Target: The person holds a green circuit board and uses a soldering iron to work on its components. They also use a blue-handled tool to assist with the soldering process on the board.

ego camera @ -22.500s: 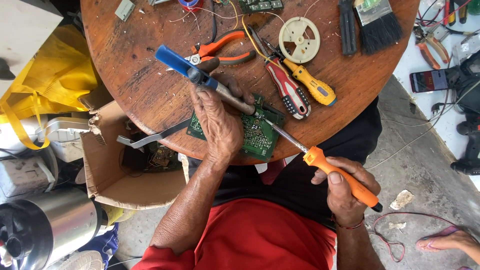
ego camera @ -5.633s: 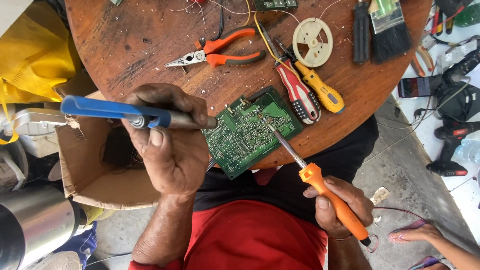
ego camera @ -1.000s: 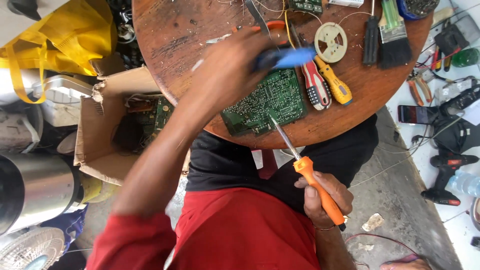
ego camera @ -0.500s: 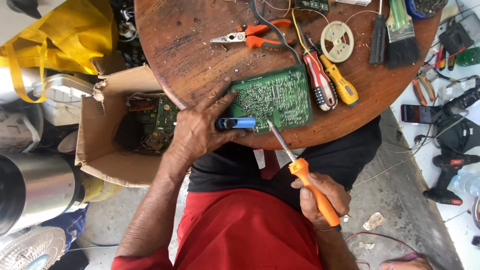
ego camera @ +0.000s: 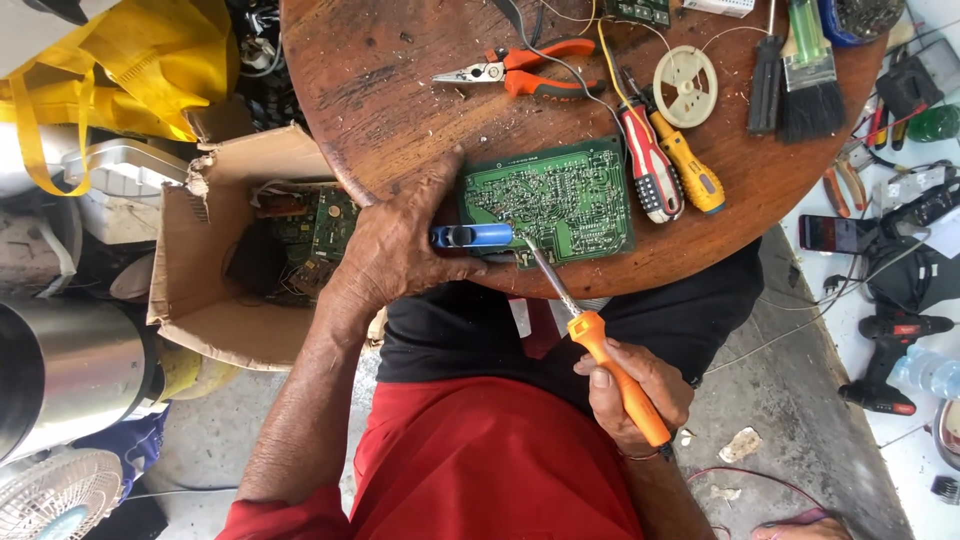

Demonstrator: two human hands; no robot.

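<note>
- A person's left hand (ego camera: 395,250) is closing its fingers around a blue desoldering pump (ego camera: 474,236), its nozzle lying against a green circuit board (ego camera: 560,195) just beyond the fingertips, at the near edge of a round wooden table (ego camera: 400,90).
- The right hand (ego camera: 632,385) is wrapping its fingers around the orange handle of a soldering iron (ego camera: 585,325) — the metal tip is touching the board beside the pump.
- Past the fingers, orange-handled pliers (ego camera: 520,72), a red screwdriver (ego camera: 650,165), a yellow screwdriver (ego camera: 690,170), a white reel (ego camera: 685,85) and a black-bristled brush (ego camera: 808,85) are lying on the scuffed, crumb-strewn top.
- Left of the left wrist, an open cardboard box (ego camera: 195,290) is sitting on the concrete floor (ego camera: 790,400) — more boards inside, a yellow bag (ego camera: 130,70) behind it.
</note>
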